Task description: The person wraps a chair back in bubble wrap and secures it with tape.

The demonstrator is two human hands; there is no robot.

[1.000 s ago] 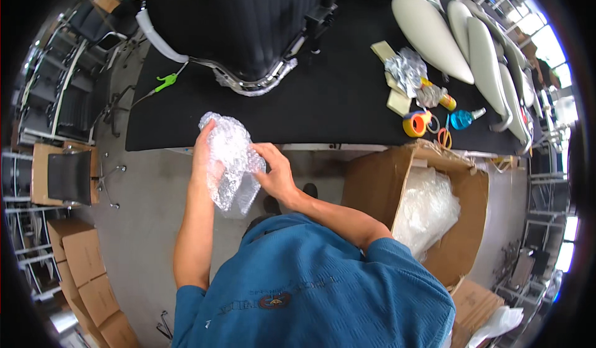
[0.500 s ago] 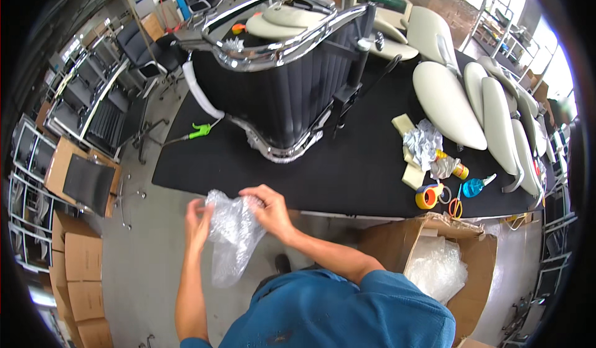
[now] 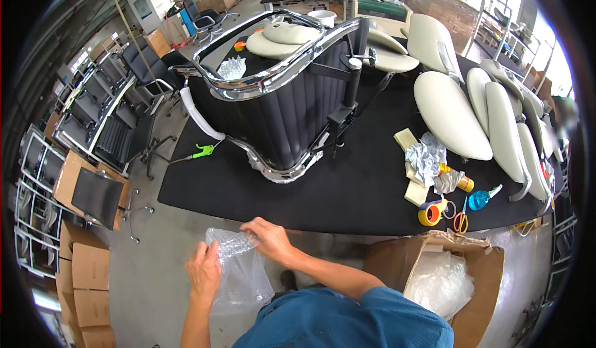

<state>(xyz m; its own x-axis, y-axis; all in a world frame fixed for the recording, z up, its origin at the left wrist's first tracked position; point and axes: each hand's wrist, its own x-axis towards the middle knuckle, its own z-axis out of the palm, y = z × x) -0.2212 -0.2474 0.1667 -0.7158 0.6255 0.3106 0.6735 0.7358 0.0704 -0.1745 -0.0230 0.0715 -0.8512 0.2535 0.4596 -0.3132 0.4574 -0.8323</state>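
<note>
Left hand (image 3: 203,270) and right hand (image 3: 269,241), both curled nearly closed, pinch bubble wrap (image 3: 241,276) along its upper edge; even outward tension should flatten creases.

Bright overall, fairly even mid-frame. Blown out to white at the windows (image 3: 549,44), upper right. Dimmer toward the upper left. Glinting hard along the chrome (image 3: 267,87), more softly on the clear wrap (image 3: 239,276). Pale sheen on the floor (image 3: 524,261), lower right. Nearly flat black across the table (image 3: 372,193), with little shadow readable. Strongly bowed toward the rim, racks (image 3: 31,193) leaning; softer there, black at the corners.
</note>
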